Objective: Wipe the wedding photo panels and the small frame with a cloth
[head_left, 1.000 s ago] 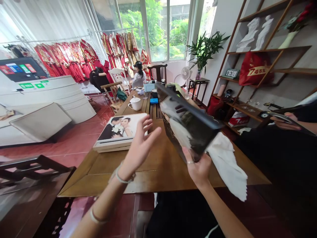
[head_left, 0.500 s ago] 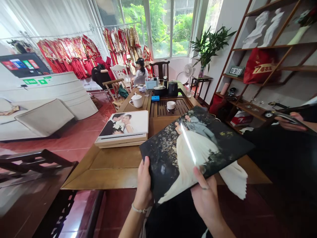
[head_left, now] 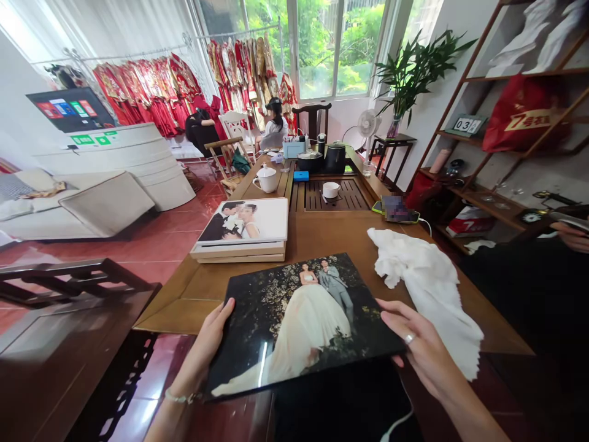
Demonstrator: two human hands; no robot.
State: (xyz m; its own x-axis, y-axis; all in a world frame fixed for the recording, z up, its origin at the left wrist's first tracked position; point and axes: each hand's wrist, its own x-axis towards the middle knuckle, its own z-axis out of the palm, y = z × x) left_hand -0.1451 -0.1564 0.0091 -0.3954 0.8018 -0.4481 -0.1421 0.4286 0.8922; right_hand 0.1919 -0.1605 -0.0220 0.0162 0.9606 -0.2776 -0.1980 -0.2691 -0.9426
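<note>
Between my two hands is a dark, glossy wedding photo panel (head_left: 299, 325), tilted so its picture faces up toward me. My left hand (head_left: 214, 331) grips its left edge, thumb on the front. My right hand (head_left: 416, 337), with a ring on one finger, closes on the right edge; some fingers are hidden underneath. Beyond the panel, a stack of framed wedding photos (head_left: 242, 230) lies on the wooden table (head_left: 322, 236). A crumpled white cloth (head_left: 427, 282) lies to the right, partly hanging over the table's front edge.
A phone (head_left: 398, 210) with a cable lies past the cloth. Farther back stand a lidded white cup (head_left: 265, 179), a small white cup (head_left: 331, 189) and a slatted tea tray (head_left: 347, 199). A dark chair (head_left: 69, 313) is at left; another person's hand (head_left: 573, 236) holds a device at right.
The photo panel has moved left and lower and turned more level. My right hand has shifted from its lower edge to its right edge. The cloth and phone have come into view.
</note>
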